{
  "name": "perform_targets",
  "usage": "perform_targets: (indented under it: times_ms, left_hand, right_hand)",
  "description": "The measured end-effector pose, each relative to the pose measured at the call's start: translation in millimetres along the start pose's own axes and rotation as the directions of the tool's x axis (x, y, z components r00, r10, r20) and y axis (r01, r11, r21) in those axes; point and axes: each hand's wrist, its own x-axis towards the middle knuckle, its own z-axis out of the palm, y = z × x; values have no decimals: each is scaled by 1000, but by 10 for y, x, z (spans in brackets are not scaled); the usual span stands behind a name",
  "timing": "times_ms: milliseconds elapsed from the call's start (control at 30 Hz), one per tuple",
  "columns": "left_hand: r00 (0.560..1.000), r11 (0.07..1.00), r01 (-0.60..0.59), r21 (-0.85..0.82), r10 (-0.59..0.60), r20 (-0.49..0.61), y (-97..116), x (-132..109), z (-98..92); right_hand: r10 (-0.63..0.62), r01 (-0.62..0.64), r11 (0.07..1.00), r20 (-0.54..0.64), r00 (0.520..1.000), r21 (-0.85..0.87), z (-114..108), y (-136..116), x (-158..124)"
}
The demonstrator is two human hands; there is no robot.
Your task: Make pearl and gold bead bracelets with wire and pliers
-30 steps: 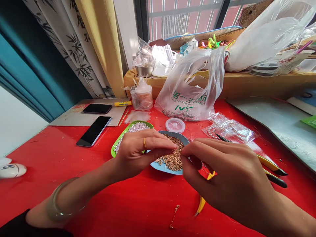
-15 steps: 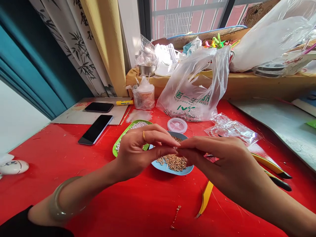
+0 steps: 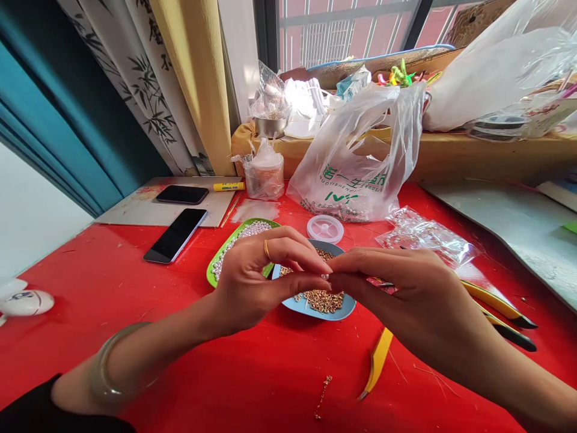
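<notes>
Nearest, on red table [image 3: 112,282]: short gold chain [image 3: 322,397], yellow tweezers [image 3: 377,361] just right. Beyond: left hand [image 3: 252,282] and right hand [image 3: 406,294], fingers pinched tight on tiny pale bead [image 3: 325,276], over blue dish [image 3: 311,311] of gold beads. Farther left, green tray [image 3: 211,275].

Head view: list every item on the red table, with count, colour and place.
table: one, red, under everything
blue dish: one, centre, beneath the hands
gold beads: many, gold, in the dish
green tray: one, holds pearl beads, left of the dish
phones: two, black, far left
thread spool: one, clear, behind the dish
plastic bag: one, white with green print, rear centre
tweezers: one, yellow, near right
pliers: one pair, yellow and black, right
pale bead: one, whitish, between both grips
left hand: grip pinched on the bead
right hand: grip pinched on the same bead
</notes>
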Motion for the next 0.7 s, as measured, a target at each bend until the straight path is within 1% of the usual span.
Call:
perform_targets:
  times_ms: [200,400,600,700]
  left_hand:
    - [1000,1000,9,-16,-9,0,3,-11,17]
    - [1000,1000,10,-29,-11,-10,4,-19,23]
    - [999,999,-46,22,46,-1,7,-12,3]
    - [997,996,-76,46,76,-8,26,-1,0]
  right_hand:
    - [-46,46,999,15,999,29,17,10,-14]
    - [-36,31,997,84,996,65,35,81,-22]
    - [9,-20,997,143,990,75,18,95,-13]
    - [-21,13,997,113,993,72,13,108,-7]
